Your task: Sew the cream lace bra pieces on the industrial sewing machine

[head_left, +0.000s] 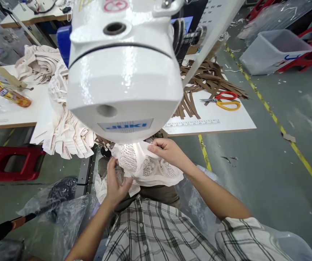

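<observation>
A white lace bra (pixel 153 166) lies over my lap, just below the front of the white JUKI sewing machine (pixel 125 83). My right hand (pixel 166 150) pinches the bra's upper edge between thumb and fingers. At the bra's left side, my left hand (pixel 116 183) has its thumb apart from the fingers, and the fingertips touch the lace. The needle area is hidden behind the machine head. More pale fabric hangs beneath my left hand.
Stacked cream fabric pieces (pixel 69 134) lie left of the machine. Right of it are brown strips (pixel 207 81), scissors (pixel 226 100) and a printed ruler (pixel 192 124). A red stool (pixel 36 170) stands at left, a clear plastic bin (pixel 275 50) at far right.
</observation>
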`<control>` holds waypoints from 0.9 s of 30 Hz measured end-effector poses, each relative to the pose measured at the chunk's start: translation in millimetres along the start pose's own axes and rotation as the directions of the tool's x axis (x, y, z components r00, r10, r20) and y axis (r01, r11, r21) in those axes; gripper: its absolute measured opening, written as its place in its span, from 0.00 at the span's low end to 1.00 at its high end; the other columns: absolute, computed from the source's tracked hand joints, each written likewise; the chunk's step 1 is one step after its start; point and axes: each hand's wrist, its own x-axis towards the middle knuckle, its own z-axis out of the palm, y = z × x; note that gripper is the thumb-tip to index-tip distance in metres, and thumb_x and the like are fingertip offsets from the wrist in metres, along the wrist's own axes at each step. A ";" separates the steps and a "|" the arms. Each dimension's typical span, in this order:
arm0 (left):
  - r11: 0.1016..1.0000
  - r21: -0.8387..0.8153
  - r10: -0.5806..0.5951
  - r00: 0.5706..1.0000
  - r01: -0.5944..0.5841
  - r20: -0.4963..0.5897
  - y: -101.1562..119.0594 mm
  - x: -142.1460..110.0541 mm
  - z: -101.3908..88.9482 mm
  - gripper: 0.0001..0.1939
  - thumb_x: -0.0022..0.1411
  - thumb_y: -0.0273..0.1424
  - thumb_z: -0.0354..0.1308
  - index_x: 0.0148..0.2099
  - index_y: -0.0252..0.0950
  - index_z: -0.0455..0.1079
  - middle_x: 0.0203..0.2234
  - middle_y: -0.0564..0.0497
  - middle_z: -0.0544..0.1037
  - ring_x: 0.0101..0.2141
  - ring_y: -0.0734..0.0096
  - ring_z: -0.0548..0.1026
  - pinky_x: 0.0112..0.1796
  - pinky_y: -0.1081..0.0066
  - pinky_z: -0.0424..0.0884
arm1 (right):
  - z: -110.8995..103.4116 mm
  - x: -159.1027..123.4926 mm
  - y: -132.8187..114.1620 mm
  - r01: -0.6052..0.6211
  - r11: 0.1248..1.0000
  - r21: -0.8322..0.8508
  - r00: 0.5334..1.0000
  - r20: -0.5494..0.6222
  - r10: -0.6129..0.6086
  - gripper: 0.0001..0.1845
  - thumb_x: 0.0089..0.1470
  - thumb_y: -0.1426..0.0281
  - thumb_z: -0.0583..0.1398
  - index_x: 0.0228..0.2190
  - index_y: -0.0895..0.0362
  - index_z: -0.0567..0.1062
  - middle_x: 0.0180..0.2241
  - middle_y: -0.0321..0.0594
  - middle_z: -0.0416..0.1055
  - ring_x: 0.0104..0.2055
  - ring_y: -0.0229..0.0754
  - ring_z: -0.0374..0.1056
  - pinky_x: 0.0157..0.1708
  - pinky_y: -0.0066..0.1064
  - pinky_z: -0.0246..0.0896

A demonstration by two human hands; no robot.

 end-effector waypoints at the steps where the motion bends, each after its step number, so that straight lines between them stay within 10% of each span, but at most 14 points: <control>1: 1.000 0.012 0.001 1.000 -0.001 0.020 -1.3 -7.1 6.8 0.46 0.60 0.49 0.62 0.71 0.38 0.46 0.65 0.33 0.58 0.65 0.44 0.59 0.62 0.45 0.59 | -0.5 -1.5 1.3 0.000 1.000 0.001 1.000 -0.005 0.000 0.24 0.58 0.52 0.61 0.21 0.56 0.64 0.21 0.31 0.58 0.25 0.34 0.53 0.26 0.28 0.47; 9: 0.990 0.140 -0.018 0.999 0.012 0.036 -20.9 -16.1 53.1 0.31 0.62 0.34 0.61 0.64 0.36 0.57 0.57 0.34 0.66 0.59 0.46 0.65 0.57 0.47 0.66 | 5.1 -14.4 8.8 0.050 0.999 -0.004 0.999 0.005 -0.050 0.25 0.61 0.50 0.56 0.24 0.56 0.65 0.24 0.32 0.60 0.26 0.35 0.56 0.28 0.28 0.48; 15: 0.960 0.258 0.098 0.994 -0.104 0.038 -44.4 -2.4 23.5 0.30 0.60 0.18 0.47 0.63 0.36 0.64 0.60 0.37 0.69 0.65 0.50 0.63 0.62 0.46 0.60 | -10.2 -31.4 10.3 0.038 0.990 -0.138 0.999 -0.012 -0.040 0.28 0.62 0.48 0.54 0.22 0.56 0.64 0.23 0.33 0.59 0.26 0.37 0.57 0.28 0.29 0.51; 18: 0.920 0.346 0.212 0.976 -0.183 -0.048 -26.2 -15.0 11.6 0.27 0.62 0.18 0.46 0.61 0.37 0.68 0.60 0.39 0.71 0.68 0.54 0.58 0.65 0.46 0.53 | -45.3 -69.3 21.2 -0.137 0.966 -0.218 0.990 -0.066 0.126 0.26 0.59 0.45 0.56 0.27 0.56 0.72 0.27 0.40 0.69 0.29 0.42 0.63 0.29 0.32 0.56; 20: 0.904 0.358 0.215 0.973 -0.233 0.087 -12.1 -25.6 8.5 0.25 0.64 0.20 0.47 0.61 0.38 0.68 0.63 0.40 0.68 0.69 0.57 0.54 0.67 0.48 0.51 | -76.6 -93.7 34.9 -0.320 0.901 -0.294 0.942 -0.202 0.269 0.25 0.57 0.45 0.57 0.27 0.55 0.73 0.26 0.42 0.69 0.28 0.43 0.63 0.28 0.34 0.56; 23: 0.928 0.360 -0.039 0.935 -0.097 0.353 -18.0 -37.5 -4.3 0.24 0.65 0.31 0.55 0.63 0.38 0.66 0.67 0.41 0.62 0.69 0.59 0.55 0.66 0.56 0.53 | -111.3 -105.9 64.8 -0.508 0.649 -0.567 0.848 -0.196 0.493 0.17 0.56 0.51 0.60 0.28 0.50 0.75 0.28 0.46 0.73 0.30 0.48 0.68 0.31 0.39 0.59; 25: 0.833 0.503 -0.392 0.888 0.232 0.240 -42.6 -49.1 -23.8 0.24 0.68 0.36 0.52 0.64 0.36 0.65 0.65 0.40 0.65 0.65 0.61 0.62 0.63 0.62 0.59 | -109.2 -101.9 85.5 -0.510 0.505 -0.696 0.828 -0.239 0.507 0.12 0.55 0.55 0.61 0.31 0.50 0.77 0.34 0.52 0.77 0.33 0.54 0.71 0.34 0.45 0.61; 27: 0.628 0.597 -0.632 0.775 0.499 0.017 -74.3 -63.6 -47.2 0.23 0.71 0.36 0.45 0.60 0.28 0.66 0.58 0.32 0.71 0.58 0.56 0.69 0.55 0.61 0.65 | -85.1 -94.5 99.3 -0.399 0.534 -0.745 0.903 -0.217 0.372 0.16 0.55 0.55 0.60 0.39 0.52 0.77 0.42 0.58 0.77 0.42 0.61 0.72 0.40 0.49 0.63</control>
